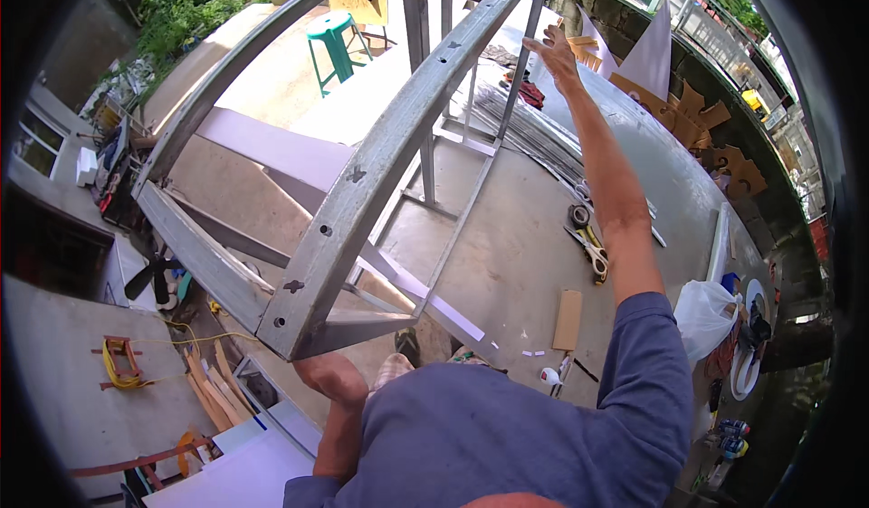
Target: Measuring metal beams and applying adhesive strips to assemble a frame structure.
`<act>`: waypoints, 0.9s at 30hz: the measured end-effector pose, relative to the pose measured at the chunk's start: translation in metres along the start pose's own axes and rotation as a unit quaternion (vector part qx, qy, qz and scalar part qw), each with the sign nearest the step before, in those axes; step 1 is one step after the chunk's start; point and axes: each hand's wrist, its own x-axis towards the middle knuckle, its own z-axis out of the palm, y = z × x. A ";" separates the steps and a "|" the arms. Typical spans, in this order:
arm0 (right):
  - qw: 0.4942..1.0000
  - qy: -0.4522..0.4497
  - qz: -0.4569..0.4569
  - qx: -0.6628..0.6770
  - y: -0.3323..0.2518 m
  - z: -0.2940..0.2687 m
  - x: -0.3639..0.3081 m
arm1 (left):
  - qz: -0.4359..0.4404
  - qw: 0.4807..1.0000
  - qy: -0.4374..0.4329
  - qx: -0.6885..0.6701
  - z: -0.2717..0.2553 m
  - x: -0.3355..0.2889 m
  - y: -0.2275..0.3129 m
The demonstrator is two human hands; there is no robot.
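A large welded grey metal frame of square tubing rises close in front of me, tilted across the left and middle of the view. Dark holes and cross-shaped marks dot its broad top bar. My left hand is at the underside of the frame's near corner; its fingers are hidden behind the tubing. Stretched far forward, my right hand has its fingers apart beside the frame's far right upright. Whether the fingertips touch that upright is hard to make out.
Scissors, a roll of tape and long thin metal strips lie to the right of the frame. A white plastic bag and cordless drills sit farther right. A green stool stands beyond, and wood strips lie at left.
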 end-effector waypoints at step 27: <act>0.903 -0.098 -0.017 0.418 0.029 -0.085 -0.015 | -0.140 0.985 0.075 -0.073 0.024 0.089 -0.011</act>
